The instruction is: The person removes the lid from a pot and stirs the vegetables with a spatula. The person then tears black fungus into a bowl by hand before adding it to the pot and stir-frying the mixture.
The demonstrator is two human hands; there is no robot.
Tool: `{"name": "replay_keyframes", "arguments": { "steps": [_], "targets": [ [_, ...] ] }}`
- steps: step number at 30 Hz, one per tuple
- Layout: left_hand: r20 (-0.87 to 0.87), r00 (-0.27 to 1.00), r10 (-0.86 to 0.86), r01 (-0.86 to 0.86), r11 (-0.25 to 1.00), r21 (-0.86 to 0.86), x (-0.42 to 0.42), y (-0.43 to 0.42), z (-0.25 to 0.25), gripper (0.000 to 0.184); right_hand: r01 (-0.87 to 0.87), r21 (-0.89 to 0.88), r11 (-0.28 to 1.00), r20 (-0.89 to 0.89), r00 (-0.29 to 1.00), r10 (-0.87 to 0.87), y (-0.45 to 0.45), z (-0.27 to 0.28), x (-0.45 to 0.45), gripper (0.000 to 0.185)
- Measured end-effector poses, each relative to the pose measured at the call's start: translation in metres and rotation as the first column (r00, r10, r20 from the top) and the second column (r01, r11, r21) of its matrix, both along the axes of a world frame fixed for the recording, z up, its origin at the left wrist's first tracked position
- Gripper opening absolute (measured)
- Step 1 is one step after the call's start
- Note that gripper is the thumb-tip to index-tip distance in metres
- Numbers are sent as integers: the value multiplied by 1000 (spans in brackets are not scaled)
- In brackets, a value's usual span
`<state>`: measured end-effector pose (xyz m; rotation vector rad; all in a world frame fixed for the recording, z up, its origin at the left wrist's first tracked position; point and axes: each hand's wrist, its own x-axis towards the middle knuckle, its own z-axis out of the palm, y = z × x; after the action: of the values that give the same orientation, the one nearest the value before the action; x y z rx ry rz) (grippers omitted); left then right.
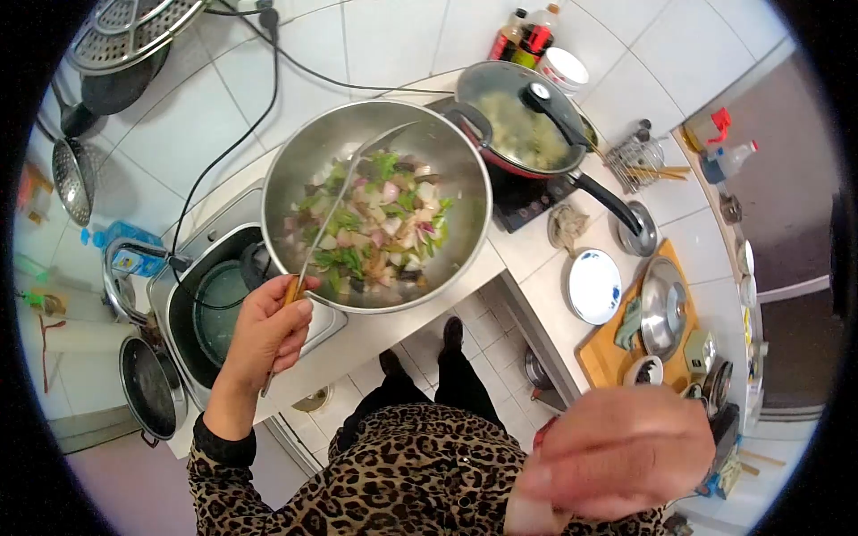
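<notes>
My left hand is closed round the wooden grip of a long metal utensil. The utensil's thin metal part slants across a large steel bowl, and it looks like a turner seen nearly edge-on. In the bowl lie chopped vegetables, with green, pale and purplish pieces mixed together. Close to the camera, my right hand is blurred, with its fingers curled and bunched. Whatever it may hold is hidden.
A lidded pan stands on a cooktop behind the bowl. To the left is a sink with a cable hanging over it. On the right counter are a white plate and a cutting board bearing a steel lid.
</notes>
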<state>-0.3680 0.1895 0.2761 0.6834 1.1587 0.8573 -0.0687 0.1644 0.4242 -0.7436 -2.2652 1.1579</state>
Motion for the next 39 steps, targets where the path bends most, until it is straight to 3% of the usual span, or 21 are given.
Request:
{"name": "replay_keyframes", "arguments": {
  "steps": [1, 4, 5, 8, 9, 12, 13, 15, 16, 17, 18, 19, 21, 23, 24, 26, 30, 31, 33, 39],
  "targets": [
    [-10, 1000, -8, 8, 1000, 1, 3, -2, 0, 26, 24, 59, 998, -297, 955, -5, -14, -15, 0, 24],
    [-6, 1000, -7, 7, 1000, 22, 11, -4, -1, 25, 52, -49, 997, -479, 875, -69, -42, -7, 20, 23],
    [-32, 999, 17, -17, 1000, 10, 14, -5, -4, 25, -68, -40, 997, -558, 829, 34, -42, -9, 29, 23],
    [-79, 994, 79, -80, 997, 0, 26, -9, -12, 24, -192, 8, 981, -654, 742, 150, -50, -16, 36, 19],
    [-83, 990, 114, -114, 993, 7, 33, -12, -14, 23, -86, 127, 988, -863, 482, 152, -55, -32, 23, 18],
    [-81, 982, 169, -166, 985, 48, 43, -17, -26, 22, -131, -213, 968, -763, 642, -80, -87, -8, 114, 19],
    [-65, 979, 195, -192, 980, 56, 49, -19, -31, 22, -450, -404, 796, -671, 737, 76, -92, -26, 146, 19],
    [-73, 972, 222, -217, 974, 65, 58, -20, -40, 21, -321, -432, 843, -554, 832, 33, -118, -37, 183, 25],
    [-96, 968, 230, -224, 972, 71, 62, -19, -44, 22, 24, -364, 931, -582, 774, -248, -136, -43, 196, 28],
    [-114, 965, 237, -228, 970, 87, 61, -17, -52, 22, 414, -322, 852, -570, 633, -523, -154, -50, 210, 32],
    [-128, 959, 253, -240, 965, 106, 59, -15, -61, 23, 633, -432, 642, -559, 371, -742, -172, -69, 224, 34],
    [-74, 968, 241, -232, 966, 110, 51, -14, -68, 24, 716, -496, 492, -507, 221, -833, -182, -87, 250, 40],
    [-135, 947, 291, -276, 953, 121, 71, -15, -64, 17, 794, -576, 192, -386, -58, -921, -210, -130, 307, 45],
    [-82, 955, 284, -272, 953, 135, 67, -10, -71, 14, 732, -680, -35, -248, -274, -929, -245, -170, 356, 45],
    [-90, 958, 273, -260, 956, 136, 68, -8, -72, 14, 726, -687, -43, -245, -287, -926, -266, -192, 376, 45],
    [-176, 932, 316, -299, 947, 115, 68, -4, -72, 14, 638, -740, -212, -65, -382, -922, -303, -234, 403, 44],
    [-235, 910, 342, -303, 934, 190, 78, -5, -76, 12, 551, -775, -309, 85, -394, -915, -334, -297, 415, 44],
    [-268, 922, 279, -238, 955, 174, 81, -4, -74, 11, 532, -772, -346, 145, -384, -912, -331, -308, 413, 45],
    [-342, 888, 309, -243, 944, 223, 89, -4, -76, 11, 493, -782, -382, 192, -392, -900, -316, -324, 408, 54],
    [-413, 863, 291, -206, 949, 239, 86, 5, -77, 12, 453, -868, -203, 26, -367, -930, -285, -361, 416, 57]
  ]
}}
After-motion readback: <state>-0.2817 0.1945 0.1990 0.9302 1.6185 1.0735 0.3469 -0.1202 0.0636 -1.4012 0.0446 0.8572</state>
